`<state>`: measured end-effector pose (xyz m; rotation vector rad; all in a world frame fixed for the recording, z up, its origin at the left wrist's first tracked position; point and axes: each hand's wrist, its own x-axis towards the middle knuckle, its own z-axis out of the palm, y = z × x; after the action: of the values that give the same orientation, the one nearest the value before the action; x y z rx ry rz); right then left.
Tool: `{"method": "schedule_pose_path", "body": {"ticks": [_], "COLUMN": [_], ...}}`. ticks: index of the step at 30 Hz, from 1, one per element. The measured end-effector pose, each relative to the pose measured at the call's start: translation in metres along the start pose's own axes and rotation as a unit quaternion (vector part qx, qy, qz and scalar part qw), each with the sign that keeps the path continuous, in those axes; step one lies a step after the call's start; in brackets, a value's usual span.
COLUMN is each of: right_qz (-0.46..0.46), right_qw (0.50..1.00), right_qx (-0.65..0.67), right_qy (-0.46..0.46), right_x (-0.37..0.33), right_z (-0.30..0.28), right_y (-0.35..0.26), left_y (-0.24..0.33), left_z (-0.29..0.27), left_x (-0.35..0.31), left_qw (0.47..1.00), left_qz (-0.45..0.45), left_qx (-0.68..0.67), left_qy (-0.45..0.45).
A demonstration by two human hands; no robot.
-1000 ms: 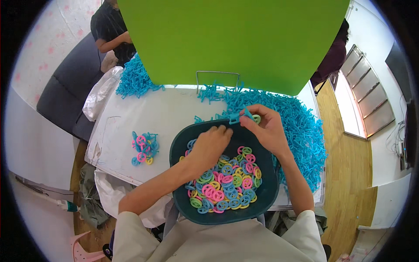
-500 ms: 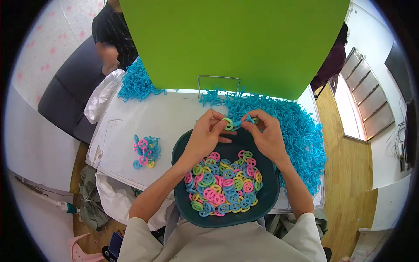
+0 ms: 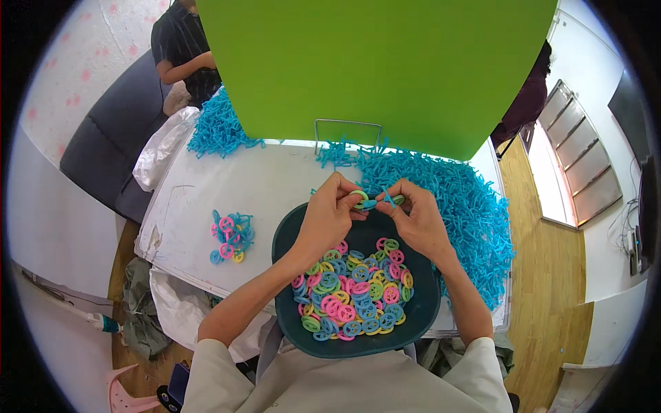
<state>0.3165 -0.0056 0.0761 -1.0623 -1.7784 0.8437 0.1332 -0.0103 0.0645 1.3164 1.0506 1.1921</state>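
Pale beige shirt with loose, elbow-length sleeves above bare forearms

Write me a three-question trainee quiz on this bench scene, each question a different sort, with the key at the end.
1. True or false: every wheel in the dark bin is pink.

2. Which does the left hand hold?
A) a yellow wheel
B) a light-green wheel
C) a pink wheel

3. Fill in: from the wearer's view, the small mixed cluster of parts lies on the white table, to the ____ of the bin.

Key:
1. False; blue wheels, among other colours, lie there too.
2. B
3. left
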Motion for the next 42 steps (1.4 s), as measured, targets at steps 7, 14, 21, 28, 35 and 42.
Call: {"method": "schedule_pose_path", "body": {"ticks": [7, 14, 21, 28, 35, 42], "right_qz": [0.045, 0.065, 0.19, 0.308, 0.131, 0.134], "right_qw": [0.998, 0.994, 0.927, 0.852, 0.951, 0.97], "right_qx": [0.021, 0.08, 0.32, 0.421, 0.276, 0.2], "right_qy": [-0.042, -0.043, -0.033, -0.038, 0.044, 0.03], "right_x": [0.0, 0.001, -0.002, 0.0, -0.008, 0.0], "right_z": [-0.005, -0.005, -0.005, -0.005, 0.003, 0.001], "right_y": [-0.003, 0.002, 0.005, 0.01, 0.007, -0.023], "left_y": [0.007, 0.011, 0.014, 0.017, 0.015, 0.03], "left_z": [-0.001, 0.007, 0.012, 0.012, 0.021, 0.016], "left_x": [0.001, -0.007, -0.014, -0.021, -0.014, -0.022], "left_qw": [0.999, 0.981, 0.971, 0.96, 0.985, 0.955], "left_qz": [-0.051, 0.107, 0.199, 0.191, 0.16, 0.197], "left_qx": [-0.013, 0.154, 0.124, 0.201, 0.031, 0.215], "left_qy": [-0.012, 0.04, 0.047, 0.036, 0.054, 0.065]}}
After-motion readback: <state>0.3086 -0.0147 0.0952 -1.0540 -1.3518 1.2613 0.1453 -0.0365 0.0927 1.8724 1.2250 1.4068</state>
